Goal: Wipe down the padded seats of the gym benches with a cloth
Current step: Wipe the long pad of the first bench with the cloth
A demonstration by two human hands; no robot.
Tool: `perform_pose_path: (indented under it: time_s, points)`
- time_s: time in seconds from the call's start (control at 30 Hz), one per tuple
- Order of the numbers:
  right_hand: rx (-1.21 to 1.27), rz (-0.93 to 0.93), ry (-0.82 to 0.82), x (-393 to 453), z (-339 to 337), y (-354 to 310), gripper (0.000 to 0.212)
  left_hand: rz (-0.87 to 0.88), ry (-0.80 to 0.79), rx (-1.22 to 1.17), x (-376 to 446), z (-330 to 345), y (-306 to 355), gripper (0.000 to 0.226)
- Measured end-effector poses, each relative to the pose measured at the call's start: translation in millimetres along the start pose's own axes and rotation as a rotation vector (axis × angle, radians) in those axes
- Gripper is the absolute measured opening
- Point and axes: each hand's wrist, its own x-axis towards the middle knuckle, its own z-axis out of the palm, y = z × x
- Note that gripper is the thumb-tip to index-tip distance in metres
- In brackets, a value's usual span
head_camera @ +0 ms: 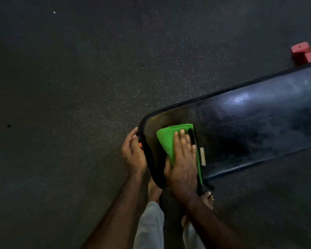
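Head view: the right hand [182, 159] lies flat, fingers straight and together, pressing a folded bright green cloth [171, 139] onto the near-left end of the long black padded vinyl bench [250, 126], which runs from just in front of the person away to the far right. The left hand [133, 151] curls its fingers round the rounded left end edge of the pad, gripping it where a small orange part shows underneath. The step in hand looks like wiping the end of the seat. To do it well, I would keep the palm spread over the whole fold so the cloth does not bunch, hold even downward pressure, and draw overlapping strokes along the length toward the far right, where the pad shows dull smears beside a shiny patch. The grip on the end should steady the bench against the push. The rolled edge seam needs a pass of its own, since dirt likely collects there. A pale small tag or label [202, 156] sits just right of the cloth; what it is cannot be told. Bare feet stand on the dark speckled rubber floor [79, 78] under the near end. A red block-shaped metal part [303, 53] sits at the far right. No container is in view.
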Motion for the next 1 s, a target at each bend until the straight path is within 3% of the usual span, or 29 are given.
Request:
perform_pose_path:
  time_s: [0.1, 0.17, 0.3, 0.33, 0.47, 0.5, 0.6, 0.63, 0.77, 0.83, 0.93, 1.0]
  points:
    - [-0.138, -0.397, -0.155, -0.5, 9.9, -9.1, 0.084, 0.006, -0.011, -0.048, 1.1, -3.2, 9.0, 0.047]
    - [-0.140, -0.506, -0.187, 19.8, -2.4, 0.6, 0.075, -0.001, -0.043, -0.060, 5.4, -5.8, 10.4, 0.052]
    - [0.008, -0.114, 0.000, 43.8, 1.2, -23.8, 0.073, 0.014, -0.116, -0.046, 7.4, -5.7, 10.0, 0.059]
    - [-0.018, -0.130, -0.017, 43.9, 7.4, -34.6, 0.073, 0.008, -0.109, -0.050, 8.1, -6.4, 10.1, 0.062]
    - [-0.181, -0.580, -0.168, 66.9, 1.5, -27.1, 0.067, -0.055, -0.075, -0.103, 10.8, -10.5, 11.7, 0.063]
    - [-0.185, -0.578, -0.122, 79.9, -4.8, -22.9, 0.067, -0.056, -0.091, -0.089, 10.7, -11.7, 10.4, 0.056]
    - [-0.104, -0.218, 0.094, 107.2, -8.8, -36.0, 0.060, -0.091, -0.130, -0.040, 8.8, -14.0, 5.6, 0.048]
    - [-0.087, -0.187, 0.112, 110.2, -4.3, -46.8, 0.057, -0.095, -0.134, -0.030, 8.3, -15.6, 4.9, 0.052]
    - [-0.209, -0.671, -0.192, 120.4, -4.1, -45.2, 0.059, -0.097, -0.069, -0.081, 7.1, -21.0, 7.3, 0.069]
    - [-0.228, -0.613, -0.188, 140.4, -16.5, -36.3, 0.056, -0.087, -0.072, -0.065, 9.6, -24.0, 5.0, 0.067]
    - [-0.209, -0.281, -0.004, 146.6, -18.9, -46.1, 0.039, -0.077, -0.086, -0.048, 12.4, -29.6, 0.8, 0.061]
    - [-0.202, -0.361, -0.005, 126.0, -6.9, -53.7, 0.048, -0.090, -0.064, -0.059, 16.4, -31.8, -1.9, 0.057]
